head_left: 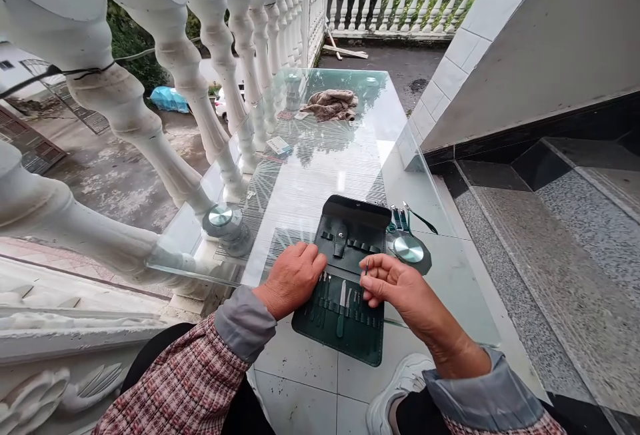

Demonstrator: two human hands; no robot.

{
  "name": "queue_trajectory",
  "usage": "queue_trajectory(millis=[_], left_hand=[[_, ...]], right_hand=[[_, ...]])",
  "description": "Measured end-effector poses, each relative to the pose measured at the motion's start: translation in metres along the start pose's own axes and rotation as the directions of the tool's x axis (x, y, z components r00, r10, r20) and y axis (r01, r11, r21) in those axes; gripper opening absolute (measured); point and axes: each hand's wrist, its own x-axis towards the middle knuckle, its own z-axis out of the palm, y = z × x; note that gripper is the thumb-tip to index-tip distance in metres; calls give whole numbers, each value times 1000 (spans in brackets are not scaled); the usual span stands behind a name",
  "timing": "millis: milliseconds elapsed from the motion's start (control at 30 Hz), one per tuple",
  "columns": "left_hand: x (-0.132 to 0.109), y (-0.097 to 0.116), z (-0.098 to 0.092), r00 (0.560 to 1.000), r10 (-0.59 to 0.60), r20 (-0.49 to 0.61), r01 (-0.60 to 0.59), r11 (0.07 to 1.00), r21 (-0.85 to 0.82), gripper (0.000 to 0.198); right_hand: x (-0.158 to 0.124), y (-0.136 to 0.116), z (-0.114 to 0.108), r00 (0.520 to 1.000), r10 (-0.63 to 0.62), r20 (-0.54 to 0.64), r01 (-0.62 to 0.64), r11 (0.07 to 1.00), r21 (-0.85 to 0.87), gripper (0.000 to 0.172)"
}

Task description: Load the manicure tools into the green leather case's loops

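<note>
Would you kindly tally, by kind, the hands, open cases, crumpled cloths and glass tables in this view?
Hands: 2 (left hand, right hand)
Open cases: 1 (dark green case)
Crumpled cloths: 1 (brownish cloth)
Glass tables: 1 (glass table)
Total: 5
</note>
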Motion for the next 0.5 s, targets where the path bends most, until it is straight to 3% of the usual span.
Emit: queue_trajectory(millis=[267,500], left_hand=[[0,0,-1,1000,-2,2,2,1000,-6,16],[0,0,0,999,-2,41,2,1000,-16,18]], right_hand=[[5,-4,20,1000,-7,16,9,993,-117,36],[11,2,32,997,-28,-76,16,986,-163,29]])
